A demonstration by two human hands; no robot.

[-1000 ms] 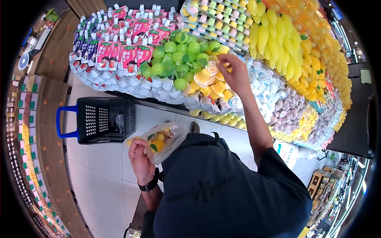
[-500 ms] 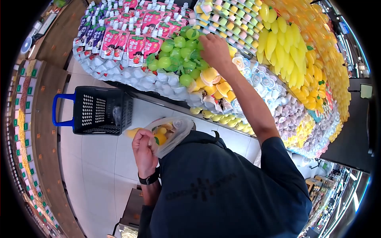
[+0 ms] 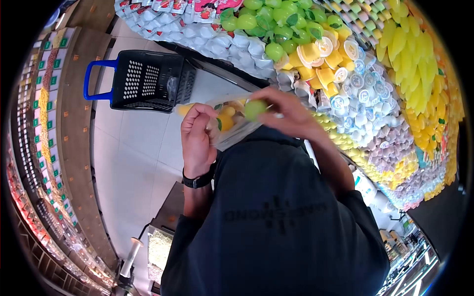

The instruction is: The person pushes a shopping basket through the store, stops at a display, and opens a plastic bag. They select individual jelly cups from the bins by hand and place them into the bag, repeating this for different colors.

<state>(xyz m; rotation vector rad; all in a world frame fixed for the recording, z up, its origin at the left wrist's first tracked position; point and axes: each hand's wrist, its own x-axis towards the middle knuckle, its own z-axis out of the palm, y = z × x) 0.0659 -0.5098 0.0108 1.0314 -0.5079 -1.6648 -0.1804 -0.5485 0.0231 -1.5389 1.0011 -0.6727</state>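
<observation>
My left hand [image 3: 199, 135] is closed on the edge of a clear plastic bag [image 3: 236, 140], in front of my dark shirt. Inside the bag lie several yellow and orange fruit-shaped jellies [image 3: 225, 122], one with a green leaf. Pinched in the fingers of my right hand [image 3: 290, 116] is a round green jelly [image 3: 255, 110], slightly blurred, right at the bag's mouth. Similar green jellies [image 3: 283, 33] are heaped on the display beyond. Beside them sit yellow jelly cups [image 3: 326, 76] with pale lids.
A black shopping basket [image 3: 148, 81] with a blue handle [image 3: 87, 81] stands on the tiled floor at the left. White-bottomed pouches [image 3: 212, 47], lidded cups [image 3: 363, 93] and long yellow jellies [image 3: 407, 64] fill the sloping display. Wooden shelving [image 3: 79, 98] runs along the far left.
My right hand has come back from the green heap to the bag, bringing a green jelly. My left hand still grips the bag. The view has shifted, moving the display upward and rightward.
</observation>
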